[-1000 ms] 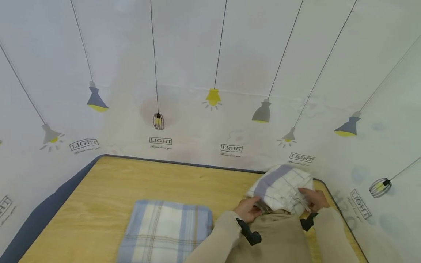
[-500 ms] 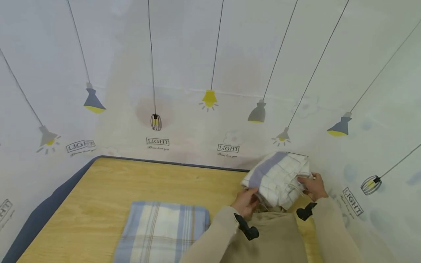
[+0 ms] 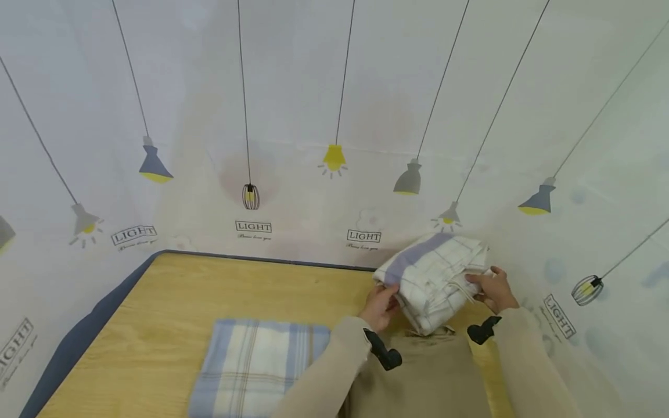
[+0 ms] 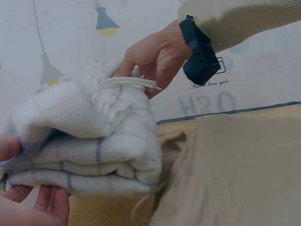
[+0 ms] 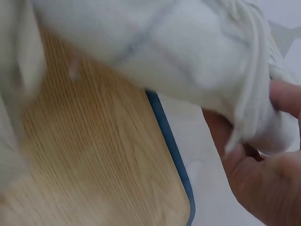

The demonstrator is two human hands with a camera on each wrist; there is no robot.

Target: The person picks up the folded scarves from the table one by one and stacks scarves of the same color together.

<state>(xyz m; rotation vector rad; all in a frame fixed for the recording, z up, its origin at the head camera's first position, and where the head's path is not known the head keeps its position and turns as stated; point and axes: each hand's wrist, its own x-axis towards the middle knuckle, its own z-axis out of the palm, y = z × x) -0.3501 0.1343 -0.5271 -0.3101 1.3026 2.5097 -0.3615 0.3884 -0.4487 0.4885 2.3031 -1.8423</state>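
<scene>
Both hands hold a folded white checked scarf (image 3: 431, 281) with a purple stripe and fringe, tilted at the back right of the table. At its near left corner my left hand (image 3: 380, 306) grips the folded layers; the left wrist view shows fingers (image 4: 51, 202) beneath them. My right hand (image 3: 493, 288) pinches the fringed right end, thumb on the upper side in the right wrist view. Just below the scarf lies a brown cloth (image 3: 423, 377) with a gathered far edge. A folded blue-and-white plaid cloth (image 3: 256, 366) lies to the left, partly hidden by my left sleeve.
The wooden table (image 3: 235, 290) has a dark blue edge (image 5: 162, 117). Behind it and along its right side stands a white wall (image 3: 292, 87) printed with hanging lamps. A black camera mount (image 3: 384, 348) sits on my left wrist, another (image 3: 483, 330) on my right.
Both hands have raised the scarf and carried it back and slightly left, off the brown cloth's far edge, uncovering more of that edge. The plaid cloth stays in place.
</scene>
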